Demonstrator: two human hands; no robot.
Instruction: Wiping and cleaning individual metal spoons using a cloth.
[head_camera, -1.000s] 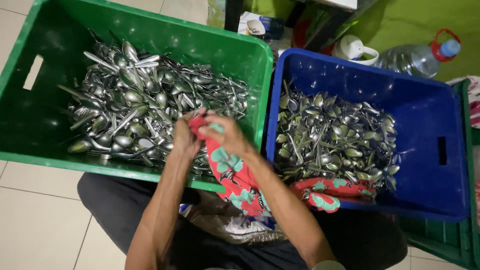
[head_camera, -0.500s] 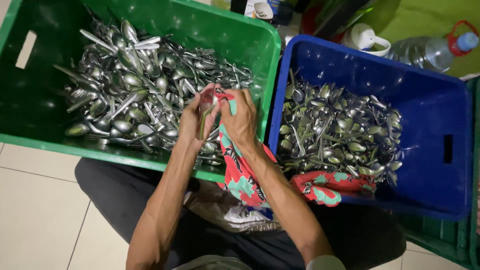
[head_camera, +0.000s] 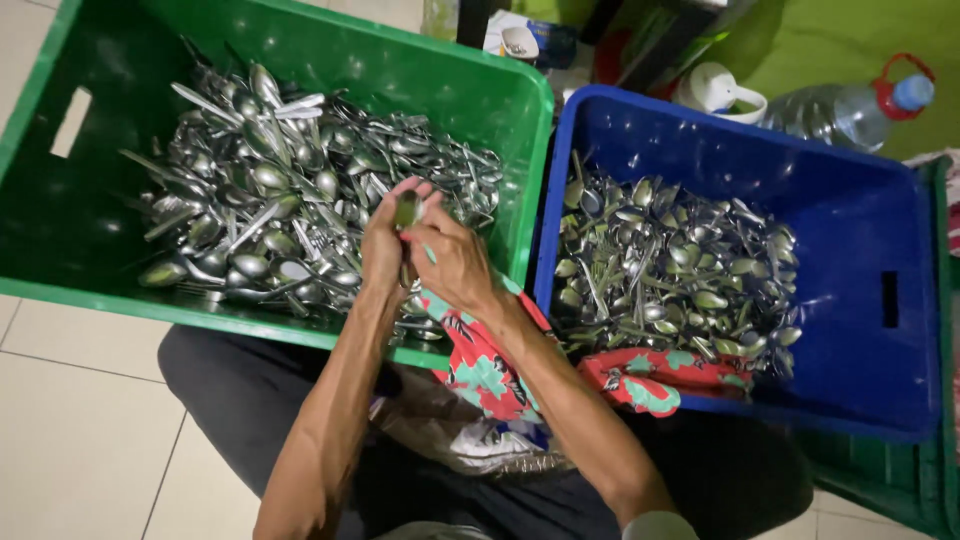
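Both hands meet over the near right corner of a green crate (head_camera: 90, 290) heaped with steel spoons and forks (head_camera: 270, 200). My left hand (head_camera: 382, 245) pinches a spoon (head_camera: 407, 210) upright, its bowl showing above the fingers. My right hand (head_camera: 452, 262) is wrapped against the same spoon, with a red and teal patterned cloth (head_camera: 480, 365) trailing from under its wrist down over my lap. The cloth's other end (head_camera: 650, 385) lies on the near rim of a blue crate (head_camera: 850, 230), which holds a second pile of spoons (head_camera: 670, 270).
Behind the crates stand a white cup (head_camera: 720, 95) and a clear plastic bottle with a blue cap (head_camera: 850, 110) on a green floor. A small box (head_camera: 515, 35) sits at the top. Pale floor tiles (head_camera: 80, 420) lie at left. Another green crate's edge (head_camera: 900, 480) shows at lower right.
The cloth covered the spoon between the hands before; now the spoon's bowl is bare above my fingers and the cloth has slid down under my right wrist. The view shifted slightly.
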